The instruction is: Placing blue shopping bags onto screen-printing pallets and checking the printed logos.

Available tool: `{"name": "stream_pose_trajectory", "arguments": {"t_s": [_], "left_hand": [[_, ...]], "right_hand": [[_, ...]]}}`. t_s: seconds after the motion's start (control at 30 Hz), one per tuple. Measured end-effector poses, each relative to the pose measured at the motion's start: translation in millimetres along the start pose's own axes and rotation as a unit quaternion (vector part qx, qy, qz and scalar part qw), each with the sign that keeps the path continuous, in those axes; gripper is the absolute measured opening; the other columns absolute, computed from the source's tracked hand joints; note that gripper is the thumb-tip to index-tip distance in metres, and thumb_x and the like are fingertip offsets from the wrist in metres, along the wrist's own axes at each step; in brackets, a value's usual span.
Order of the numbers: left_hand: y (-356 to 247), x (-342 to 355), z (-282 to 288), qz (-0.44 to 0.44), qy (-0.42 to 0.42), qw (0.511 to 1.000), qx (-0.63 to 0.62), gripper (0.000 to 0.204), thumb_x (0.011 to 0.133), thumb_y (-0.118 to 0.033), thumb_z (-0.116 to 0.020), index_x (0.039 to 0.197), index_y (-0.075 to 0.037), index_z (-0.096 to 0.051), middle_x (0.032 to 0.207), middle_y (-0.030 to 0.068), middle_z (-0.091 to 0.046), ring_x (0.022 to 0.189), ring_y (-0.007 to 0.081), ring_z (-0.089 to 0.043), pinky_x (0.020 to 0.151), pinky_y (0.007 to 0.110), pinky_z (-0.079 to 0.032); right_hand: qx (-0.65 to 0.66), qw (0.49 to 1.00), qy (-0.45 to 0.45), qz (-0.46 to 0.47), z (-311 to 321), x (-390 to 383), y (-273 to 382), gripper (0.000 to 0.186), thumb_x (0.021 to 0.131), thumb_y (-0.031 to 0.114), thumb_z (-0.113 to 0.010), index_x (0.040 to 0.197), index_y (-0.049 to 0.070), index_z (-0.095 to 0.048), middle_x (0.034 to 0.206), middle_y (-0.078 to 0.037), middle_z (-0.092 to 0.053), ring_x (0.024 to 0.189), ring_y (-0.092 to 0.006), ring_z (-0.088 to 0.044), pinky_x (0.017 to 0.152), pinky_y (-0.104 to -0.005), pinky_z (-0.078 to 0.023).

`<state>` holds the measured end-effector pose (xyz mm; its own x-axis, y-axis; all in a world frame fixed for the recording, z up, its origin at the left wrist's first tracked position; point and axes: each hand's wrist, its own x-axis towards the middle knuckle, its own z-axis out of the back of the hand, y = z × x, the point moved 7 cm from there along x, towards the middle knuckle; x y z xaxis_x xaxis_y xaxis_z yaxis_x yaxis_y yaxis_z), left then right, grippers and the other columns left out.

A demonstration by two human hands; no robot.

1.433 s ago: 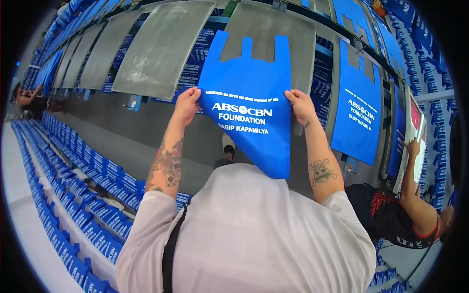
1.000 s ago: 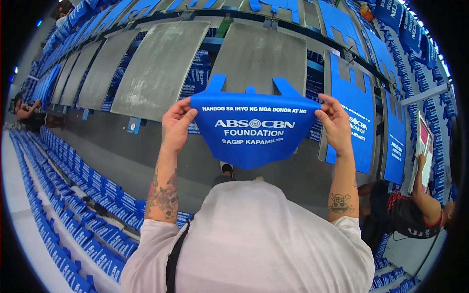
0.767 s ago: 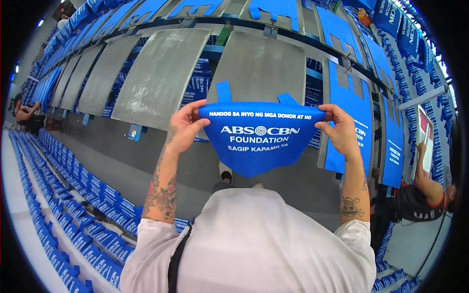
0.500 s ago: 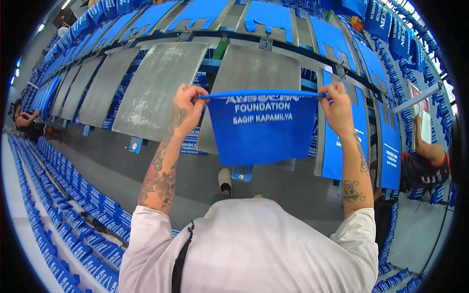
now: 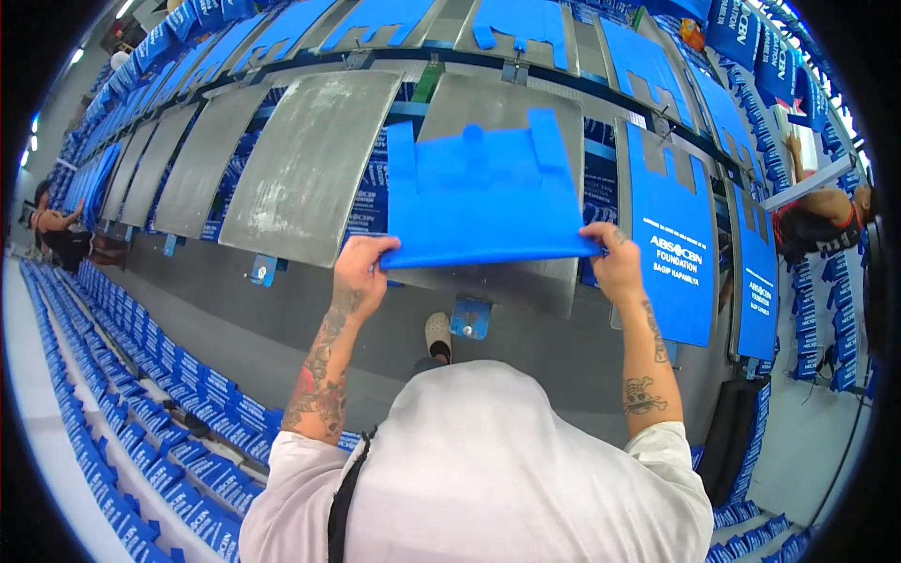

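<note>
A plain-faced blue non-woven bag (image 5: 483, 192) is stretched over the middle grey metal platen (image 5: 499, 101), its folded lower edge toward me and its handle straps pointing away. My left hand (image 5: 364, 265) pinches the bag's near left corner. My right hand (image 5: 612, 257) pinches the near right corner, just left of a platen bearing a white-printed blue bag (image 5: 671, 300). Both hands are closed on the bag at about the same height.
More grey platens (image 5: 296, 169) line the rail to the left. A far row holds blue bags (image 5: 375, 26). Rows of folded printed bags (image 5: 178, 328) fill the lower left. Co-workers are at the left (image 5: 61, 225) and right (image 5: 821, 225). A metal bar (image 5: 807, 188) crosses at right.
The bag has flipped from hanging with its print facing me to a plain side over the middle platen, handles away. My hands have lowered toward me, still gripping its corners.
</note>
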<state>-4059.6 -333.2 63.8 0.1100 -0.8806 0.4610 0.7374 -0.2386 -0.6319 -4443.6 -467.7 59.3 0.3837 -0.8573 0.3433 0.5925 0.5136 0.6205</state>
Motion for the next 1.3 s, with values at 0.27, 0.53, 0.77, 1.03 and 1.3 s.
{"name": "stream_pose_trajectory", "arguments": {"t_s": [0.27, 0.53, 0.77, 1.03, 1.3], "left_hand": [[76.7, -47.7, -37.1, 0.182, 0.059, 0.97, -0.151, 0.028, 0.088, -0.001, -0.071, 0.115, -0.004, -0.069, 0.1, 0.0069, -0.073, 0.088, 0.0182, -0.068, 0.083, 0.031, -0.055], [159.0, -13.0, -84.3, 0.376, -0.067, 0.912, -0.148, 0.05, 0.091, -0.023, -0.079, 0.13, -0.001, -0.057, 0.115, 0.0111, -0.068, 0.096, 0.0157, -0.064, 0.085, 0.03, -0.052], [148.9, -57.4, -76.2, 0.399, 0.029, 0.916, -0.037, 0.045, 0.091, -0.047, -0.076, 0.097, -0.003, -0.072, 0.097, 0.009, -0.06, 0.091, 0.0195, -0.057, 0.083, 0.034, -0.048], [129.9, -68.4, -75.6, 0.418, 0.065, 0.904, -0.056, 0.04, 0.086, -0.037, -0.081, 0.078, -0.001, -0.064, 0.1, 0.0148, -0.057, 0.096, 0.0281, -0.055, 0.084, 0.04, -0.048], [156.7, -125.8, -90.9, 0.495, -0.017, 0.707, -0.504, 0.046, 0.087, 0.005, -0.068, 0.129, 0.002, -0.052, 0.117, 0.0133, -0.065, 0.106, 0.0222, -0.066, 0.088, 0.038, -0.057]], "right_hand": [[0.205, 0.958, 0.115, -0.163, -46.8, -26.5, -49.8, 0.039, 0.087, -0.006, -0.068, 0.123, 0.005, -0.057, 0.103, -0.01, -0.073, 0.092, -0.0181, -0.069, 0.08, -0.0301, -0.053], [0.198, 0.954, 0.01, -0.224, -91.3, 39.3, -94.6, 0.051, 0.09, 0.014, -0.076, 0.133, 0.002, -0.053, 0.114, -0.015, -0.072, 0.1, -0.0199, -0.069, 0.087, -0.0333, -0.054], [0.095, 0.928, 0.017, -0.361, -107.6, -27.3, -112.3, 0.04, 0.092, 0.032, -0.076, 0.112, -0.001, -0.068, 0.103, -0.016, -0.073, 0.096, -0.0252, -0.071, 0.086, -0.0386, -0.055], [0.259, 0.861, 0.008, -0.438, -115.4, -37.6, -82.0, 0.022, 0.097, 0.023, -0.072, 0.093, 0.003, -0.064, 0.089, -0.003, -0.066, 0.082, -0.0131, -0.064, 0.076, -0.0308, -0.055], [0.468, 0.736, -0.049, -0.487, -150.1, -95.7, -58.3, 0.042, 0.087, 0.003, -0.074, 0.12, 0.006, -0.048, 0.095, -0.007, -0.063, 0.088, -0.0207, -0.067, 0.077, -0.0411, -0.059]]}}
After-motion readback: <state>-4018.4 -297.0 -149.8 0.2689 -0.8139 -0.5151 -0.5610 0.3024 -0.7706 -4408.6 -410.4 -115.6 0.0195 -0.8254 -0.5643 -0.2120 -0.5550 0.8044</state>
